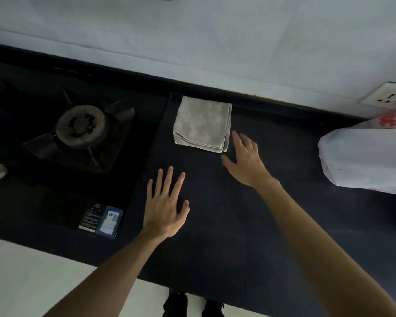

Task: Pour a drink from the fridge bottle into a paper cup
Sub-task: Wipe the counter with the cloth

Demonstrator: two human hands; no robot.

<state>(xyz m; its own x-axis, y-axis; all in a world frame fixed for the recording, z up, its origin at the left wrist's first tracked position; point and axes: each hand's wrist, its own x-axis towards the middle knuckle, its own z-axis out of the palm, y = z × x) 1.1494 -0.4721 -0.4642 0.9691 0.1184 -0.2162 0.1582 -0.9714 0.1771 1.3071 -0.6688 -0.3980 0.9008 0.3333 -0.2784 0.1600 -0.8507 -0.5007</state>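
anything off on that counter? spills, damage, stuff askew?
No spills or damage visible. Oddities: neither bottle nor paper cup is in view. Both hands, left and right, are open and empty over the dark counter. The folded cloth lies slightly askew; the wall socket looks stained.

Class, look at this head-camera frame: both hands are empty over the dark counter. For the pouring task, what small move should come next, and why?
Probably lift both hands off the counter and turn to look for the fridge. The left hand and right hand are open and hold nothing, and no bottle or paper cup is in view, only a folded cloth, a stove burner and a white bag.
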